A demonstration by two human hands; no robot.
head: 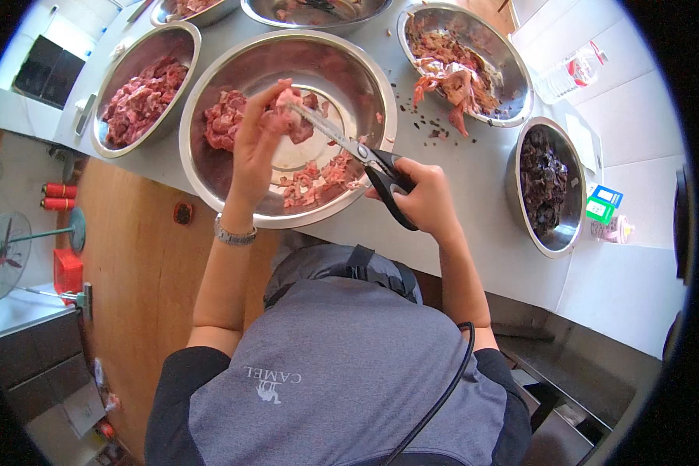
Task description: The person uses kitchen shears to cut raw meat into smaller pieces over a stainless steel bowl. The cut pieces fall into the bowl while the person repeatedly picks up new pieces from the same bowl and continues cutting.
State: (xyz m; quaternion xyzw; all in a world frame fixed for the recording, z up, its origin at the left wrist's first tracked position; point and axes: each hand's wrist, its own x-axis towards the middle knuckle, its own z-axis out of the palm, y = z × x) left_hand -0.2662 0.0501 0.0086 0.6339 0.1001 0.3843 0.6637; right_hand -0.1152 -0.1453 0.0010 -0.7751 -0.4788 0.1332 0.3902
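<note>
My left hand (260, 137) pinches a piece of raw meat (300, 129) above a large stainless steel bowl (349, 64). In my right hand (428, 195) is a pair of scissors (358, 152) with black handles; their blades reach the pale upper part of that meat. Whether the blades are fully closed is hard to tell. Inside the bowl, larger chunks of raw meat (224, 119) lie on the left side. Small pale pink trimmings (314, 183) are scattered over the near side of the bottom.
Left of the large bowl stands a bowl of raw meat (143, 102). Back right, a bowl of scraps (460, 76) has dark bits (434, 125) scattered beside it. A bowl of dark pieces (542, 180) sits farther right, near a clear plastic bottle (571, 73) and printed code cards (601, 209).
</note>
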